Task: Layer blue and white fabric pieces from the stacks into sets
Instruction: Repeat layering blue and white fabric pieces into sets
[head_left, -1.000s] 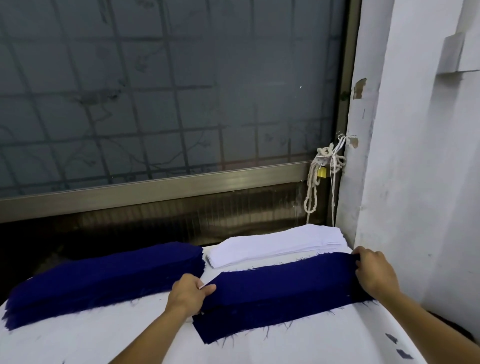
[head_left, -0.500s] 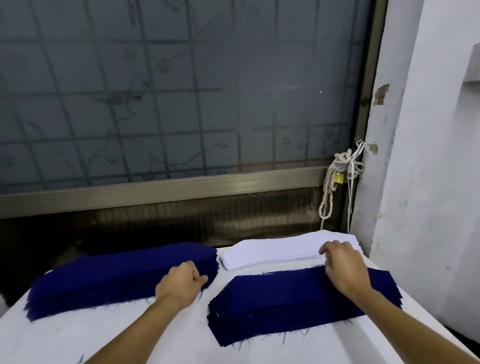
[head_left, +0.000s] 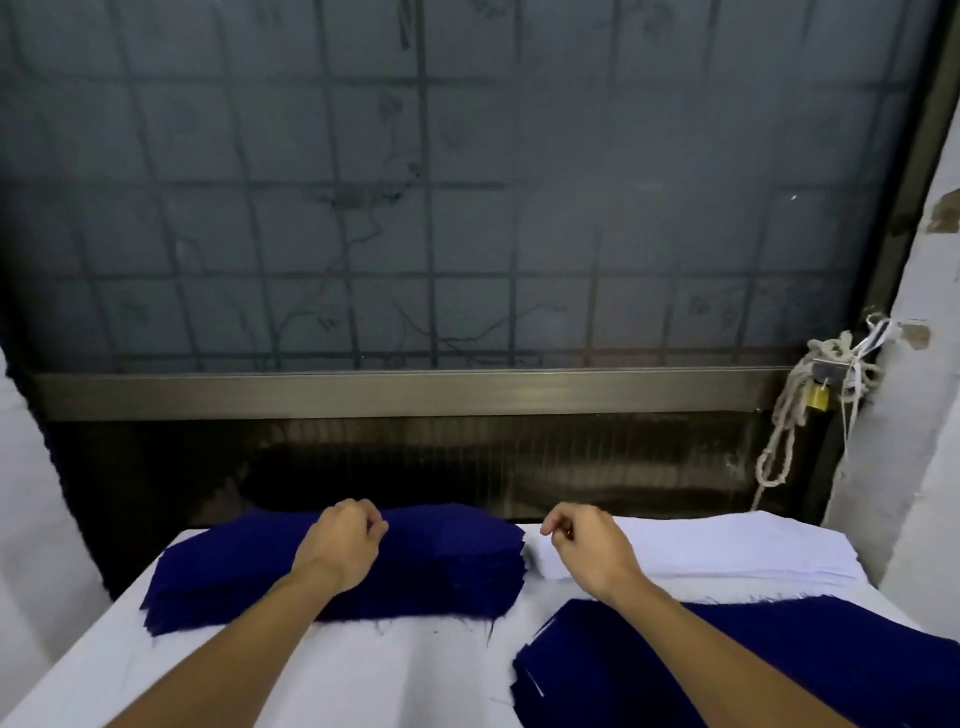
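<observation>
Both hands moved off the layered set (head_left: 779, 660): left hand (head_left: 340, 545) curled at far edge of the blue stack (head_left: 447, 566), right hand (head_left: 589, 553) curled over the white stack (head_left: 727, 551) (grips unclear)

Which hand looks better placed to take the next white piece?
Right, probably. The right hand is already at the left end of the white stack, while the left hand sits over the blue stack, farther from the white pieces.

I see table (head_left: 363, 675) in front of window (head_left: 467, 208). Left stack (head_left: 447, 571) and right stack (head_left: 727, 551) side by side at far edge. Third pile (head_left: 857, 639) nearer me, before right stack. Left hand (head_left: 340, 545) over left stack, right hand (head_left: 589, 551) over right stack's left end.
</observation>
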